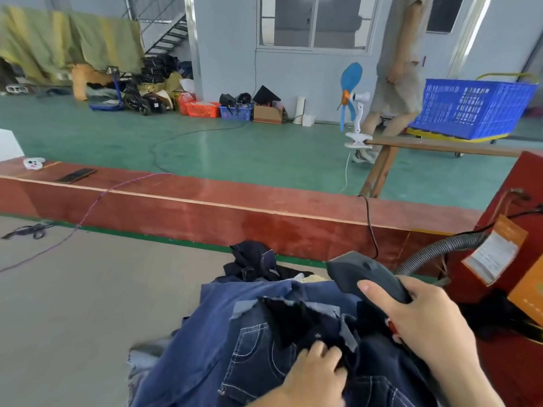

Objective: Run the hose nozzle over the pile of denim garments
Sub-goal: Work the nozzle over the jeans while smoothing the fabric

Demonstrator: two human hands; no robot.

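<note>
Head view, one frame. Right hand (423, 321) is wrapped around the rear of the hose nozzle (364, 276), thumb laid along its near side, fingers curled under; I read this as a working grip, chosen so the wrist can steer the head across the cloth. Left hand (316, 368) rests on the pile of denim garments (249, 333), fingers bent and pressed into a dark fold near the top; whether it pinches the fold or only pins it I cannot tell; either way it seems there to hold the fabric flat against the pull of the nozzle.

Nozzle sits at the right far edge of the pile, just above the cloth; contact with the denim not clear. Its long axis runs from lower right to upper left, blunt tip aimed away from me and leftward, toward the dark bundle at the far end of the heap. Corrugated hose (435, 252) leaves the hand rightward and arcs up to the red machine (505, 201); slack looks adequate for a sweep over the pile.
</note>
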